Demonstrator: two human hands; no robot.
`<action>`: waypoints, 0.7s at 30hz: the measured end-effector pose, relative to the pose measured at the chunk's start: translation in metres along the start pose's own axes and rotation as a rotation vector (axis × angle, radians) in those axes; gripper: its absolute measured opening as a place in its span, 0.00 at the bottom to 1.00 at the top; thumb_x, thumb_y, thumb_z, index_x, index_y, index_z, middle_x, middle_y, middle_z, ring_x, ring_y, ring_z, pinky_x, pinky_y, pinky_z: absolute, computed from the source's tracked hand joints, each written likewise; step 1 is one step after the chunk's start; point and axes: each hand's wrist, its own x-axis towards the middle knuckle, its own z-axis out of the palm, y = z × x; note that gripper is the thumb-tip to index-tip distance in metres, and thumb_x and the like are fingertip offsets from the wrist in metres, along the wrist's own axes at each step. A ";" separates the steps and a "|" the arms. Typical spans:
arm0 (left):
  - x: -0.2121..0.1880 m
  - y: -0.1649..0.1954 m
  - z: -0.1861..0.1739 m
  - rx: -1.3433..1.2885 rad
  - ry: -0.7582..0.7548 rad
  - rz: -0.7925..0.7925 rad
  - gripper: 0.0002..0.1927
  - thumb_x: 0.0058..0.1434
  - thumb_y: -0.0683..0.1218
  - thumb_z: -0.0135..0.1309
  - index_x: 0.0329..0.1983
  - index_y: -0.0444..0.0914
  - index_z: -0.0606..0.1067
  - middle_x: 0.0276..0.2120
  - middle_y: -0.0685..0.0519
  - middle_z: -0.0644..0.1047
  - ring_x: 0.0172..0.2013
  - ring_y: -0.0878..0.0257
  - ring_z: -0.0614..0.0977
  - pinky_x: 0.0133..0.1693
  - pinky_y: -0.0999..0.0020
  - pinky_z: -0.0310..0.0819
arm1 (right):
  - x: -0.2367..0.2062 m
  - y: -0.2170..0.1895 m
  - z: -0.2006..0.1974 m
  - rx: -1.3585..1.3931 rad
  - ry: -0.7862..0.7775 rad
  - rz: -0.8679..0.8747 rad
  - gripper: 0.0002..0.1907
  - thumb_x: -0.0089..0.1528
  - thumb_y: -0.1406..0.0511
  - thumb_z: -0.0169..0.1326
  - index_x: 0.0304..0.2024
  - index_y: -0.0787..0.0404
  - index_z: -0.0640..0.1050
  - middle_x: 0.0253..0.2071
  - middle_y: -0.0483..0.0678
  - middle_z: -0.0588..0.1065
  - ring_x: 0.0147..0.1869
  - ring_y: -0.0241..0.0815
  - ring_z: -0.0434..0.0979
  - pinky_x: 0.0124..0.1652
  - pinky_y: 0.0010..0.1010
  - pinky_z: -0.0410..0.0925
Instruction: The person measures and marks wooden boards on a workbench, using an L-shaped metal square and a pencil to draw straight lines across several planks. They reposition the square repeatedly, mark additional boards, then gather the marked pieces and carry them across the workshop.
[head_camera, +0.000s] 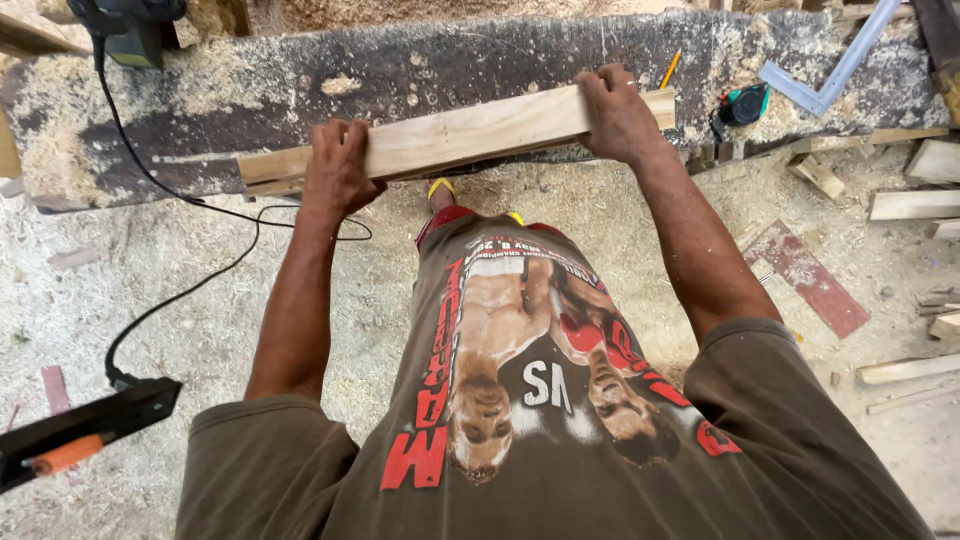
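Two hands clamp one pale wooden plank (455, 135), which lies lengthwise along the near edge of a dark, sawdust-strewn desk (300, 75). Left hand (338, 165) closes over the plank toward its left end, grip clenched around the wood; right hand (617, 113) grasps it near the right end, fingers curled over the top. Beyond the plank's right end on the desk lie a grey metal square (830, 70), a green tape measure (745, 103) and a yellow pencil (669, 69). Below the plank, a black cable (180, 295) trails across the sawdust floor, and wood offcuts (910, 205) sit well to the plank's right
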 end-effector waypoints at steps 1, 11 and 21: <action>-0.003 0.004 -0.002 -0.013 0.023 0.001 0.45 0.37 0.45 0.76 0.59 0.39 0.66 0.51 0.39 0.67 0.53 0.40 0.68 0.50 0.45 0.75 | -0.003 0.000 -0.006 0.069 0.052 -0.012 0.50 0.47 0.68 0.76 0.67 0.54 0.63 0.62 0.68 0.62 0.63 0.68 0.68 0.55 0.54 0.72; 0.015 -0.018 -0.004 -0.146 -0.140 -0.069 0.29 0.55 0.34 0.60 0.60 0.39 0.67 0.49 0.42 0.68 0.47 0.49 0.75 0.48 0.55 0.82 | -0.011 -0.001 -0.004 0.398 0.040 0.174 0.42 0.53 0.67 0.73 0.64 0.50 0.63 0.60 0.57 0.74 0.62 0.55 0.79 0.54 0.47 0.75; 0.005 0.019 -0.043 0.128 0.155 0.131 0.63 0.32 0.60 0.75 0.73 0.40 0.62 0.61 0.31 0.65 0.62 0.33 0.67 0.57 0.32 0.65 | -0.052 -0.025 0.030 0.242 0.569 0.164 0.77 0.42 0.60 0.84 0.75 0.53 0.39 0.68 0.69 0.57 0.65 0.64 0.69 0.57 0.53 0.68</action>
